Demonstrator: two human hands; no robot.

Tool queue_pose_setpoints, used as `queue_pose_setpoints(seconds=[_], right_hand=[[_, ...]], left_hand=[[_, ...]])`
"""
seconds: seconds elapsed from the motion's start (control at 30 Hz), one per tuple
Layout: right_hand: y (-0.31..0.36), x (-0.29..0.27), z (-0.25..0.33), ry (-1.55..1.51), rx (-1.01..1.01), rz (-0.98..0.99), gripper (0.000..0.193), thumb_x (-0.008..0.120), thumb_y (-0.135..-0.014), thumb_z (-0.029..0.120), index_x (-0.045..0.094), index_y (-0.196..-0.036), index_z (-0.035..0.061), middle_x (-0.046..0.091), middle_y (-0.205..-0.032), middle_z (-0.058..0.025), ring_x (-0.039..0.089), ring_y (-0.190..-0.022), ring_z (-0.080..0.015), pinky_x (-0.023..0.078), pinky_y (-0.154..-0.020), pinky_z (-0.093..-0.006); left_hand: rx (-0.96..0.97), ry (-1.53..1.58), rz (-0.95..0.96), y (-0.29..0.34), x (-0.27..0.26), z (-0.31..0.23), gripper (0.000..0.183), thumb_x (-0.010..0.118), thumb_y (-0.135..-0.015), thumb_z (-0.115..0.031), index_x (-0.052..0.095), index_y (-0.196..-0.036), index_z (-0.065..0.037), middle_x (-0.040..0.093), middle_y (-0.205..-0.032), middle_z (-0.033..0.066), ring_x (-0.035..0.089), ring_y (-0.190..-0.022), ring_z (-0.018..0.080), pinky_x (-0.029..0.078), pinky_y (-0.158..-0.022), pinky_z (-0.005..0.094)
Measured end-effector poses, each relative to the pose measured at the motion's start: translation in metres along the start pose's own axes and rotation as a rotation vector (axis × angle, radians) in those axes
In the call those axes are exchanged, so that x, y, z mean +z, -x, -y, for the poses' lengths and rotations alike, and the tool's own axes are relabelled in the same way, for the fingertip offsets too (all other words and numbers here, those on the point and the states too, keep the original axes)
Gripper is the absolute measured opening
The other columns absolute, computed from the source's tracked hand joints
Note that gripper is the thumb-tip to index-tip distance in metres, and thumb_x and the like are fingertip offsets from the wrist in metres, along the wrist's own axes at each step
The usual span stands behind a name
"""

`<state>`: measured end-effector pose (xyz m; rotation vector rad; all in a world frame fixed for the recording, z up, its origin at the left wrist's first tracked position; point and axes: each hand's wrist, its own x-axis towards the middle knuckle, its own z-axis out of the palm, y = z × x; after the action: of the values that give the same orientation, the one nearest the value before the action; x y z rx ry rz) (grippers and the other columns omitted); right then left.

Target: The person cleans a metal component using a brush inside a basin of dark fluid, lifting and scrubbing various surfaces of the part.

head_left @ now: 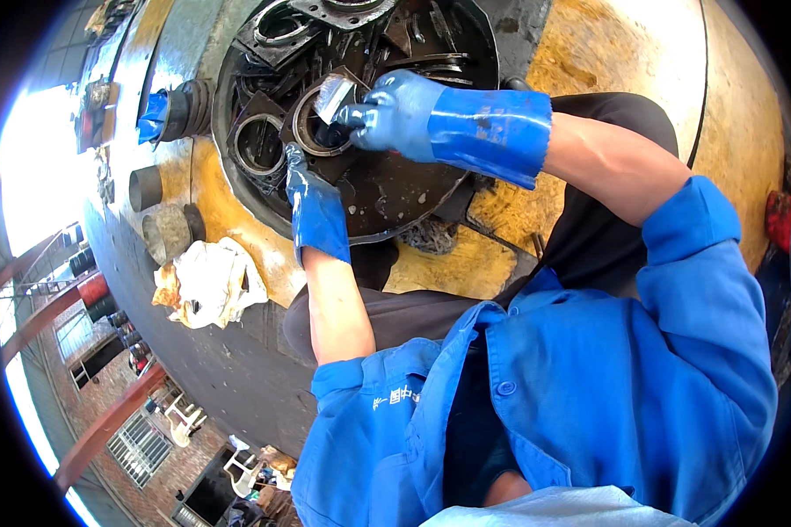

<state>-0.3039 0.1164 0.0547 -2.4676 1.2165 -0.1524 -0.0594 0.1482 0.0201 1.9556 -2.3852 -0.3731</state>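
Note:
A brush [332,98] with pale bristles is in my right hand [402,114], which wears a blue rubber glove, fingers closed round it. Its bristles are over the ring of an oily metal flange [301,128] in a large round basin [387,209]. My left hand [312,195], gloved in blue too, grips the near edge of that flange; part of its grip is hidden. Beside it lies another ringed flange [239,149]. Dark wet liquid covers the basin's floor.
More flanges [279,25] and flat metal pieces [439,66] crowd the basin's far side. To its left stand short metal cylinders [146,188] and stacked dark rings [198,105]. A stained white cloth [215,281] lies on the floor near my left forearm.

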Motion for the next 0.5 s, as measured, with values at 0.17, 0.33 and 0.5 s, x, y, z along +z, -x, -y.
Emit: queue_pose_setpoints(seconds=[0.17, 0.33, 0.5], right_hand=[[0.004, 0.007, -0.017, -0.162, -0.161, -0.447, 0.053, 0.075, -0.071, 0.006, 0.072, -0.122, 0.0213, 0.070, -0.120, -0.0066, 0.070, -0.098, -0.0309, 0.059, -0.083, -0.0437], [0.000, 0.010, -0.013, -0.095, -0.197, -0.393, 0.050, 0.077, -0.068, 0.005, 0.073, -0.116, 0.0203, 0.070, -0.111, -0.0057, 0.069, -0.096, -0.0330, 0.058, -0.082, -0.0458], [0.003, 0.013, 0.008, -0.475, -0.234, -0.639, 0.027, 0.077, -0.084, 0.010, 0.075, -0.109, 0.0170, 0.075, -0.105, -0.0064, 0.073, -0.092, -0.0307, 0.060, -0.078, -0.0399]], left_hand=[[0.291, -1.212, 0.092, 0.011, 0.002, -0.011, 0.047, 0.052, -0.108, -0.032, 0.051, -0.147, -0.005, 0.062, -0.139, 0.0102, 0.056, -0.127, 0.0241, 0.038, -0.113, 0.0385], [0.468, -1.604, 0.087, 0.006, 0.015, -0.017, 0.047, 0.052, -0.108, -0.032, 0.050, -0.147, -0.005, 0.061, -0.141, 0.0102, 0.056, -0.129, 0.0242, 0.038, -0.114, 0.0388], [0.644, -2.468, -0.278, 0.001, 0.055, 0.033, 0.047, 0.042, -0.112, -0.033, 0.049, -0.151, -0.008, 0.060, -0.145, 0.0088, 0.055, -0.132, 0.0221, 0.032, -0.122, 0.0426]])
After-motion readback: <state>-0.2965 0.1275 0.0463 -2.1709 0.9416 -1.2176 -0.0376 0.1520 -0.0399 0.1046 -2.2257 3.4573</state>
